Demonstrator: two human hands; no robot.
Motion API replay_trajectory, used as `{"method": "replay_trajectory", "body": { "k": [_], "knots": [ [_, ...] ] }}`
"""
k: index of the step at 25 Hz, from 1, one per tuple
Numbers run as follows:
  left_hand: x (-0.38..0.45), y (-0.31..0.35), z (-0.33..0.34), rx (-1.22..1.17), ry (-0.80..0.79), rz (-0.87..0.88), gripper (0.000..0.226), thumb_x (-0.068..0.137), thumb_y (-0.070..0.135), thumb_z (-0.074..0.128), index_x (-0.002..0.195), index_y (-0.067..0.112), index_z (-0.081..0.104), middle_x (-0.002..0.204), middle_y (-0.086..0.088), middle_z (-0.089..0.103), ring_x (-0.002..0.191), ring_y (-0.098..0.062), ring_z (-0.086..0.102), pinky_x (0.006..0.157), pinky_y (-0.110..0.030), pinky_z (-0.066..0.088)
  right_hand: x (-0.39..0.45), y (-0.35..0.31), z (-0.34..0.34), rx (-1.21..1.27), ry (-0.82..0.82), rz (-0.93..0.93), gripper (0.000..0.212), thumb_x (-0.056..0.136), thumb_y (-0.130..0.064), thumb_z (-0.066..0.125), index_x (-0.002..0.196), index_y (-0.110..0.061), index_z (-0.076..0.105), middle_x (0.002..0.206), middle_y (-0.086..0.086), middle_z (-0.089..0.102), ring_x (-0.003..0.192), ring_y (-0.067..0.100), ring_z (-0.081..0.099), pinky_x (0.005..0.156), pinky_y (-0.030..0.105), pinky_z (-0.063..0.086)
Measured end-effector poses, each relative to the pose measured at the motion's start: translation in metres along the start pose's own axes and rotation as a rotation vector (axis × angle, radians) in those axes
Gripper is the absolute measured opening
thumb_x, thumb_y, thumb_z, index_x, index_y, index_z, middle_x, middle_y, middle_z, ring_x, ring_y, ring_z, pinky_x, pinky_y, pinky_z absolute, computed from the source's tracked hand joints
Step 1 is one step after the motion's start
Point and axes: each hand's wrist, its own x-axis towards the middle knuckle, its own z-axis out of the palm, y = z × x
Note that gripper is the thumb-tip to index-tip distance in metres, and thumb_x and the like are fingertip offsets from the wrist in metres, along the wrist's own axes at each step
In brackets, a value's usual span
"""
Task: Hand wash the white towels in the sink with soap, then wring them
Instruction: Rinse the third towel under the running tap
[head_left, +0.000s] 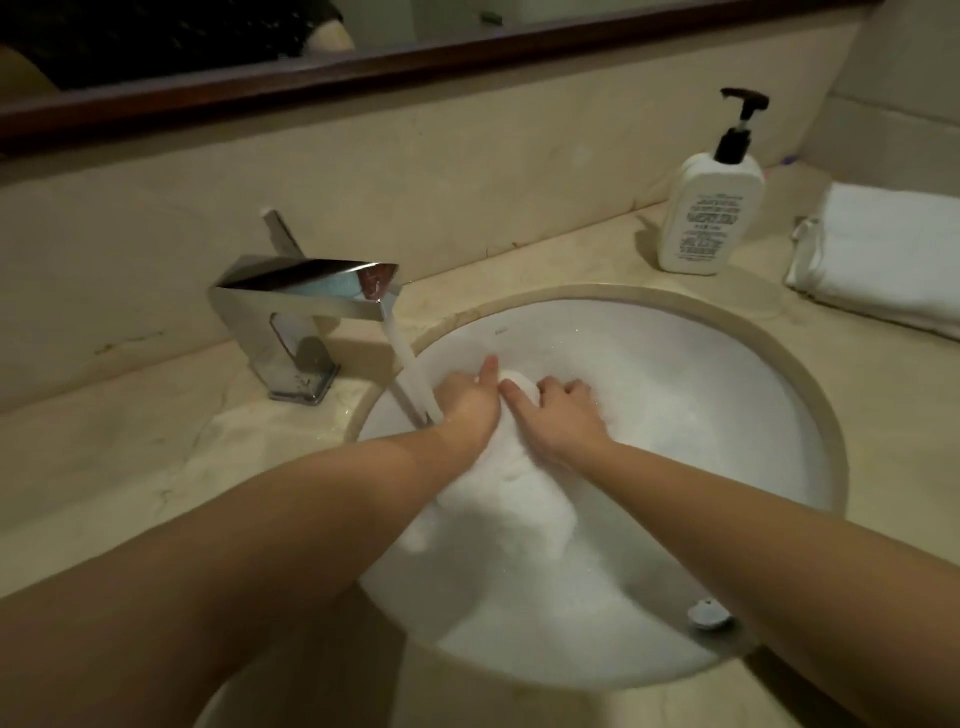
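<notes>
Head view looks down into a round white sink (727, 405) set under the beige stone table (130, 441). Both hands meet near the middle of the basin, a little toward its far left side. Left hand (465, 402) and right hand (563, 413) each grip the upper end of a wet white towel (514, 499), fingers curled over a bunched fold between them; the rest of the cloth trails toward the near side of the bowl. Water runs from the square chrome faucet (306, 291) at the left rim and lands just beside the left wrist. Right half of the basin is open, with the drain stopper (707, 613) lying near the near-right rim. On the table behind the right rim stands a white pump soap bottle (709, 208), and just right of it, near the frame edge, a folded white towel stack (883, 254). A low stone backsplash (415, 171) runs behind the faucet, under a dark-framed mirror (363, 78).
</notes>
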Motion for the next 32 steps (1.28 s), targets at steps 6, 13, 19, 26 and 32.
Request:
{"method": "replay_trajectory", "body": {
  "k": [6,13,19,26,32],
  "knots": [
    [-0.02,0.014,-0.025,-0.266,0.007,0.134,0.066,0.087,0.076,0.052,0.106,0.015,0.07,0.097,-0.005,0.073,0.1,-0.03,0.068,0.099,-0.04,0.051,-0.022,-0.018,-0.014,0.633,-0.117,0.187,0.106,0.067,-0.097,0.037,0.149,-0.03,0.029,0.135,0.009,0.056,0.118,0.036,0.059,0.099,0.052,0.051],
    [-0.032,0.017,-0.045,-0.239,0.036,0.369,0.043,0.084,0.08,0.045,0.071,0.04,0.055,0.083,0.008,0.063,0.078,-0.017,0.061,0.081,-0.036,0.049,-0.029,-0.036,-0.024,0.934,0.044,0.0,0.061,0.087,-0.058,0.066,0.127,-0.018,0.044,0.122,0.003,0.061,0.101,0.015,0.063,0.084,0.034,0.054],
    [-0.042,-0.012,-0.035,0.051,-0.046,-0.091,0.104,0.075,0.096,0.023,0.142,0.023,0.052,0.147,-0.014,0.051,0.136,-0.036,0.048,0.115,-0.048,0.037,-0.028,-0.005,-0.009,0.811,-0.021,0.039,0.098,0.077,-0.042,0.078,0.154,-0.019,0.021,0.134,0.0,0.049,0.117,0.022,0.056,0.101,0.036,0.047],
    [-0.04,-0.011,-0.036,-0.256,-0.289,-0.247,0.097,0.062,0.1,0.048,0.11,0.019,0.075,0.109,-0.008,0.076,0.094,-0.029,0.074,0.082,-0.034,0.058,-0.028,-0.014,-0.008,0.752,-0.023,0.025,0.061,0.083,-0.055,0.071,0.122,-0.011,0.055,0.124,0.002,0.048,0.097,0.016,0.063,0.084,0.033,0.052],
    [-0.026,0.002,-0.041,-0.039,-0.133,0.035,0.077,0.086,0.082,0.04,0.123,0.019,0.066,0.125,-0.011,0.066,0.115,-0.035,0.062,0.105,-0.042,0.047,-0.019,-0.016,-0.019,0.706,-0.035,-0.092,0.056,0.092,-0.048,0.062,0.136,-0.02,0.043,0.13,0.004,0.056,0.111,0.021,0.06,0.091,0.034,0.05]
  ]
}}
